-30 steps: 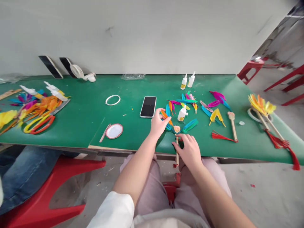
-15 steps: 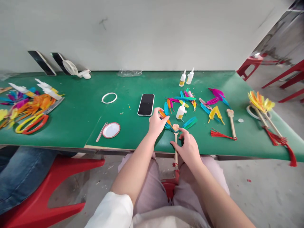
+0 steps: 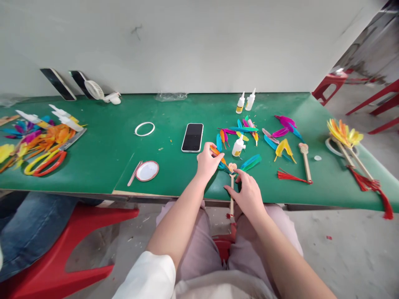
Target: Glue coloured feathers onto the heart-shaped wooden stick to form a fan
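My left hand (image 3: 209,164) pinches an orange feather (image 3: 218,153) beside the carved head of a wooden fan handle (image 3: 232,182). Blue feathers partly show under the fingers at the head's left side. With its index finger against the head and its thumb across the stick, my right hand (image 3: 247,189) holds the handle. The handle's lower end, with a bit of red tassel, sticks out over the table's front edge. Just behind the head stands a white glue bottle (image 3: 238,147). Blue and green feathers (image 3: 251,162) lie to its right.
A phone (image 3: 192,137) lies behind my left hand. Loose feathers (image 3: 284,148), another wooden handle (image 3: 305,162) and feather fans (image 3: 346,133) are on the right. Two glue bottles (image 3: 240,103) stand farther back. At left are scissors (image 3: 50,163), a white ring (image 3: 144,129) and a round dish (image 3: 147,171).
The view has shifted very slightly. Both hands keep almost the same places, with the orange feather still at the left side of the handle's head.
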Available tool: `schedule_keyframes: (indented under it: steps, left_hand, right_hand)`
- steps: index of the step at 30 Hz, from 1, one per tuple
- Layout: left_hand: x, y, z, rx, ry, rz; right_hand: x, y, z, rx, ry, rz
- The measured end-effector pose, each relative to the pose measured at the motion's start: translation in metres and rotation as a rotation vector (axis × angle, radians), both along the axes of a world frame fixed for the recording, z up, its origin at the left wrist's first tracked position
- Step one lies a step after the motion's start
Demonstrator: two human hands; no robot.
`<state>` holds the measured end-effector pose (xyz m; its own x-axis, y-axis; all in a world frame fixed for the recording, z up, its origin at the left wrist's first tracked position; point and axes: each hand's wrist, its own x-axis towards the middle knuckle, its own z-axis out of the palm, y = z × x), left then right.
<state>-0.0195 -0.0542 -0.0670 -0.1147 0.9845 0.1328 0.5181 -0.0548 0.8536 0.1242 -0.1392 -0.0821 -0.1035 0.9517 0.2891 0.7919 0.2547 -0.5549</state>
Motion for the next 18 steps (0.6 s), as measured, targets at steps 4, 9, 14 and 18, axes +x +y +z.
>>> schedule_keyframes:
  steps: [4, 9, 14, 18]
  left_hand:
    - [0.0004, -0.0005, 0.0001, 0.010, 0.027, -0.002]
    - [0.0013, -0.0005, -0.0008, 0.021, 0.049, 0.005]
    - [0.0020, 0.0010, -0.0029, 0.048, 0.064, -0.005]
    - [0.0030, 0.0002, -0.0023, 0.042, 0.078, -0.013]
  right_hand:
    - [0.0000, 0.0007, 0.0003, -0.012, -0.026, 0.003]
    - [0.0001, 0.0020, 0.0005, -0.017, -0.045, -0.007]
    - [0.0007, 0.0032, 0.0012, -0.041, -0.038, 0.017]
    - [0.0011, 0.0037, 0.0021, -0.058, -0.032, 0.030]
